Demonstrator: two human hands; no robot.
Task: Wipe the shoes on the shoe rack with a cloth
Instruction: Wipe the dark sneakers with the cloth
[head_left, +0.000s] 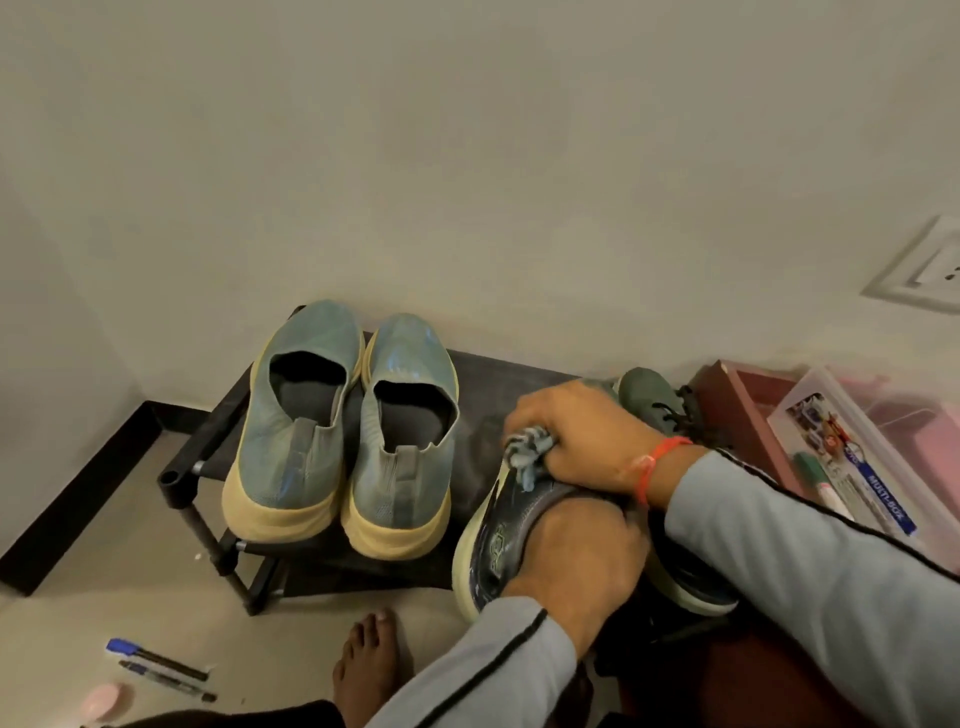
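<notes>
A pair of light blue slip-on shoes (343, 436) with cream soles stands on the left of the black shoe rack (498, 384). On the rack's right side a dark navy sneaker (491, 545) lies tilted on its side. My left hand (576, 551) grips this sneaker around its heel opening. Just above it my right hand (576, 431) clutches a bunched grey-blue cloth (527, 454) and presses it against the sneaker's upper. A second dark shoe (649, 400) with a greenish toe lies behind my right hand, partly hidden.
A clear plastic box (852, 467) with markers sits on a reddish tray (727, 395) at the right. Two pens (161, 670) and a pink object (106, 699) lie on the floor at lower left. My bare foot (371, 670) stands before the rack. The wall is close behind.
</notes>
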